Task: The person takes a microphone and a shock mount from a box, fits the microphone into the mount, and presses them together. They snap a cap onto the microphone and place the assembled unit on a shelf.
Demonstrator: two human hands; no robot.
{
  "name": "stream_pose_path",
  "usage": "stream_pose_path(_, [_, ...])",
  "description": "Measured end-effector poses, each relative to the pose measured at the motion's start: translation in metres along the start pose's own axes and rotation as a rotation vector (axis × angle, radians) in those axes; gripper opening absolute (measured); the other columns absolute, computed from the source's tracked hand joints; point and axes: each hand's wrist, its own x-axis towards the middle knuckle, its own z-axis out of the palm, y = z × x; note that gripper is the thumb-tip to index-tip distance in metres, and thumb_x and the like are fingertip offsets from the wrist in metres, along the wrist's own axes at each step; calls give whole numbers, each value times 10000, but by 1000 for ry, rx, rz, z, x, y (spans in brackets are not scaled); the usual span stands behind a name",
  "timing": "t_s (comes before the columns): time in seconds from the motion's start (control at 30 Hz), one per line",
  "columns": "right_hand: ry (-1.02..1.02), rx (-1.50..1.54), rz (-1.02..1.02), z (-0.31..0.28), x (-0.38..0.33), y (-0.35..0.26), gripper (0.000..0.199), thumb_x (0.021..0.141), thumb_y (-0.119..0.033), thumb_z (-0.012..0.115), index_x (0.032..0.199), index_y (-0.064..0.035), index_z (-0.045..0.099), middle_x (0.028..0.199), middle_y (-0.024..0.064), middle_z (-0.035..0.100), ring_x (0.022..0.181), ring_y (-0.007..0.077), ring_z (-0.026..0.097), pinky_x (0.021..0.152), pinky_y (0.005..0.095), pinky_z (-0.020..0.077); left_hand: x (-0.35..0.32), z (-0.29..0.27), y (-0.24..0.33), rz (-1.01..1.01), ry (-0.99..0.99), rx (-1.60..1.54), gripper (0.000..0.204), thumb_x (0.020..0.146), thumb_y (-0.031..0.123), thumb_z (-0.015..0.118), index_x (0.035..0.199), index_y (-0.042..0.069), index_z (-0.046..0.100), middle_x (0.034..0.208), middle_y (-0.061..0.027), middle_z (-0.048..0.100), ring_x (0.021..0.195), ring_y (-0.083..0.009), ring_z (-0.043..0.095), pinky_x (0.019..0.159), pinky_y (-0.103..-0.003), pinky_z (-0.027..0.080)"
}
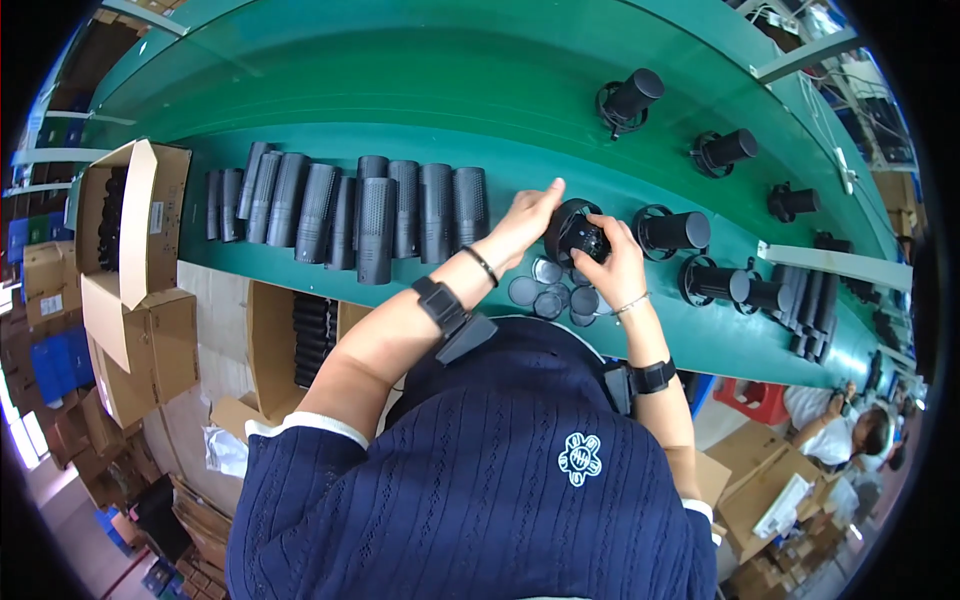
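Note:
In front of me is a black round ring mount, with a dark round part seated inside it. My left hand is closed on its left side, thumb raised and the other fingers partly hidden. My right hand grips the dark part from the right, with thumb and fingers bent around it. Several round clear-and-grey caps lie on the bench just below my hands. To the left stand several black ribbed cylinders with mesh tops, like microphone bodies. Right of my hand is a black microphone in its ring mount.
More mounted microphones sit along the green conveyor and bench. Further black cylinders lie at the right. An open cardboard box stands at the left. A red stool and a co-worker are at the far right.

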Motion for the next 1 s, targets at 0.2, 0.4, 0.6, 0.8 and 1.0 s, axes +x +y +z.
stream_pose_path(0.2, [-53,-35,47,-1,7,0,471,646,-175,736,1067,-27,584,996,177,609,926,343,604,812,381,489,17,4,2,-187,-166,-48,321,914,324,593,930,7,636,904,-40,625,843,-118,537,758,-266,416])
stream_pose_path(0.4, [-81,-86,-20,-4,14,4,446,662,-181,739,1051,-31,581,961,163,595,894,345,598,786,382,489,26,6,9,-224,-186,-34,279,909,269,604,990,4,633,1045,-86,616,945,-137,540,819,-272,415])
stream_pose_path(0.6, [-130,-41,-17,-9,20,-2,440,672,-153,732,1057,-29,558,959,152,570,891,336,588,778,371,488,33,4,9,-182,-212,-74,349,890,248,627,1088,-38,608,1328,-181,459,1199,-211,437,981,-306,341])
stream_pose_path(0.8, [-200,-49,-126,-11,16,2,467,680,-126,729,1100,-52,539,1065,149,516,954,334,567,798,387,485,32,7,13,-244,-213,-54,304,903,229,606,1020,-51,630,1210,-176,550,1094,-212,509,928,-307,382])
stream_pose_path(1.0, [-407,-496,-283,-19,15,-13,428,749,-144,688,1156,-207,568,1106,152,487,961,329,572,760,386,525,61,0,-12,-288,-332,171,450,945,356,525,1007,-78,626,1078,-206,604,938,-230,569,756,-364,455])
